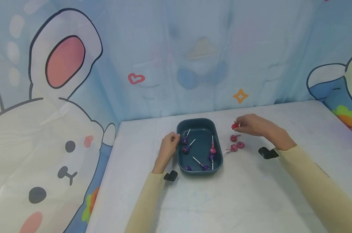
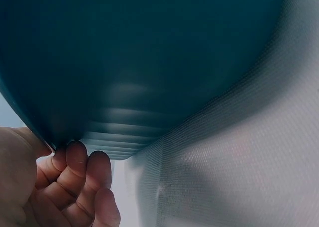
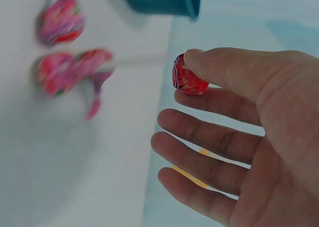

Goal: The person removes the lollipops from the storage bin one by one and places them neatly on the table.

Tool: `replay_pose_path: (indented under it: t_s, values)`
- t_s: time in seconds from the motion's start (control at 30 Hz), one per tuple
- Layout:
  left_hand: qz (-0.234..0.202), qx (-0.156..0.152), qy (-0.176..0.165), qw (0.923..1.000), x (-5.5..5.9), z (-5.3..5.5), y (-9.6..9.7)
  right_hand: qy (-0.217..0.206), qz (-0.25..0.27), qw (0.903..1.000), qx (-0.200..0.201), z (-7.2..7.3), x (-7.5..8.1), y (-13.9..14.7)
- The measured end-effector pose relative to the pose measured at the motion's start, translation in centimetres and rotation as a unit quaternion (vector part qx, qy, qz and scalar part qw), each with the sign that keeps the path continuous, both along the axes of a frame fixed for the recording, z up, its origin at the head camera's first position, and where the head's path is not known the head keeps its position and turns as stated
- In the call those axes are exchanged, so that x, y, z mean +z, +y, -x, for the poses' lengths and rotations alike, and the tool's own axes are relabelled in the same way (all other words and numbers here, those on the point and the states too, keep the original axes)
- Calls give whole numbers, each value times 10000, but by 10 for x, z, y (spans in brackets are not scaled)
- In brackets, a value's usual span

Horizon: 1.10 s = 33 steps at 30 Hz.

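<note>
My left hand (image 1: 168, 147) pinches the left rim of a dark teal plastic tray (image 1: 199, 137). From close by, the left wrist view shows thumb and fingertips at the edge of the tray (image 2: 139, 48). Between thumb and index finger, my right hand (image 1: 255, 125) pinches a red-wrapped lollipop (image 3: 188, 80), held above the table to the right of the tray; its other fingers are extended. Inside the tray lie several purple lollipops (image 1: 186, 149) and a pink one (image 1: 212, 150). Several pink-red lollipops (image 1: 233, 148) rest on the table below the right hand.
A white cloth (image 1: 210, 200) covers the table. Behind it hangs a light blue printed curtain (image 1: 155, 97), with a large cartoon rabbit (image 1: 59, 139) at the left. Black wrist cameras (image 1: 268, 153) sit by both cuffs.
</note>
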<state>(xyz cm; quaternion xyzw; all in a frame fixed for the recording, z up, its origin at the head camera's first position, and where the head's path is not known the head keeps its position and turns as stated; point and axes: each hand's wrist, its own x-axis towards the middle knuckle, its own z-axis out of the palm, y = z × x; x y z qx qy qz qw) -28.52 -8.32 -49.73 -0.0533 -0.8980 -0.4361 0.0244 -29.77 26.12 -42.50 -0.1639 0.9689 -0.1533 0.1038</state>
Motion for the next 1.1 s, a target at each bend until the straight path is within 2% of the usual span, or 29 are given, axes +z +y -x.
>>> replay_pose_path:
  t_s: [0.27, 0.5, 0.8, 1.1]
  values:
    - [46, 5, 72, 10000, -1, 0, 0, -244, -86, 9993, -251, -3, -23, 28]
    - [70, -9, 72, 9999, 0, -1, -2, -570, -205, 9968, -514, -6, -40, 39]
    - [136, -7, 74, 9999, -1, -1, -2, -536, -297, 9971, -442, -11, -44, 38]
    - [73, -33, 42, 10000, 1, 0, -2, -696, -223, 9959, -541, -7, -43, 41]
